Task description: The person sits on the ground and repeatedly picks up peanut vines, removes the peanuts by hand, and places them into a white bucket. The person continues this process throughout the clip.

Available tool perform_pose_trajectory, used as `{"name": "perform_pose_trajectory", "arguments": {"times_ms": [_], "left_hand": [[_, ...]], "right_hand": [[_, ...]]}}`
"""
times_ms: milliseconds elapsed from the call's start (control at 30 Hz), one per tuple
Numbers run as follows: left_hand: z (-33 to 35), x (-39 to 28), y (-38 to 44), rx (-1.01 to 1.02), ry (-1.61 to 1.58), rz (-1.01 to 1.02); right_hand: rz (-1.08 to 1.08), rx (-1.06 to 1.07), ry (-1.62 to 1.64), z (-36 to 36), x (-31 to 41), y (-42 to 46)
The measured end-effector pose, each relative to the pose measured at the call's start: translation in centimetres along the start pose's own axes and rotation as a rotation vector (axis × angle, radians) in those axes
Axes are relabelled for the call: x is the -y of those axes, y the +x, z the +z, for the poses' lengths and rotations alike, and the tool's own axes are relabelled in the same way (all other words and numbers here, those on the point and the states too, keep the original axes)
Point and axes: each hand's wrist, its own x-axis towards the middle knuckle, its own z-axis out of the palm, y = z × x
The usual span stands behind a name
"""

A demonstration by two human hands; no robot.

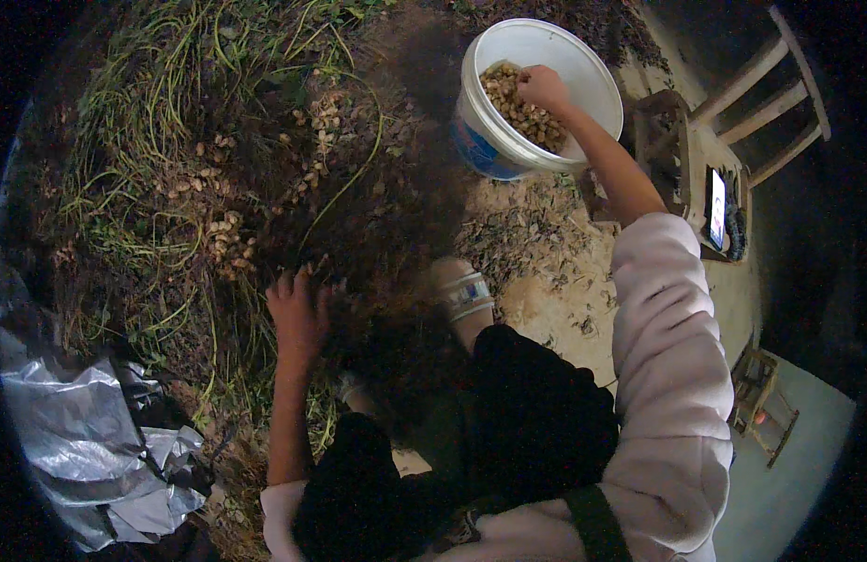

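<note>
A white plastic bucket [595,91] with a blue lower side stands at the upper right, tilted, partly filled with unshelled peanuts [517,112]. My right hand [543,87] is inside it, just over the peanuts, fingers curled; whether it holds anything is hidden. My left hand [296,302] reaches onto the dark heap of pulled peanut plants [159,119], fingers spread a little; shadow hides what its fingertips touch. Clusters of peanuts [229,242] hang on roots just above and left of that hand, with more pods [324,123] farther up the heap.
Crumpled silver sheeting [82,435] lies at the lower left. Right of the bucket stands a wooden chair [749,130] with a lit phone [716,211] on its seat. Another wooden chair [756,386] is at the far right. Dry leaf litter [531,239] covers floor near my foot [468,295].
</note>
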Motion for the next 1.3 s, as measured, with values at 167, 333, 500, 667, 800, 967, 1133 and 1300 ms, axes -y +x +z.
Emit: {"name": "perform_pose_trajectory", "arguments": {"times_ms": [167,333,500,667,800,967,1133,1300], "left_hand": [[-3.4,-2.3,1.2,-0.079,-0.099,-0.021],[-2.1,-2.0,0.7,-0.011,-0.252,0.049],[-2.7,-2.8,-0.1,0.137,-0.355,-0.049],[-3.9,-3.9,0.4,0.165,-0.396,-0.001],[-3.6,-3.0,0.3,0.179,-0.466,-0.050],[-3.1,-2.7,0.5,0.204,-0.383,-0.018],[-3.7,-3.1,0.2,0.215,-0.432,-0.034],[-4.7,-4.6,0.4,0.208,-0.484,-0.004]], "right_hand": [[-0.046,-0.042,0.066,-0.5,-2.5,0.1],[-0.013,0.155,-0.214,0.4,-0.3,-1.2],[0.087,0.081,-0.207,-0.6,2.2,-2.6],[-0.026,-0.100,0.032,-0.7,-4.0,-0.2],[0.178,0.013,0.409,-1.7,-5.7,2.0],[0.089,-0.210,0.054,1.5,-4.6,1.6],[0.059,0.043,-0.054,0.7,-0.8,0.8],[0.024,0.023,-0.060,1.1,0.0,0.6]]}}
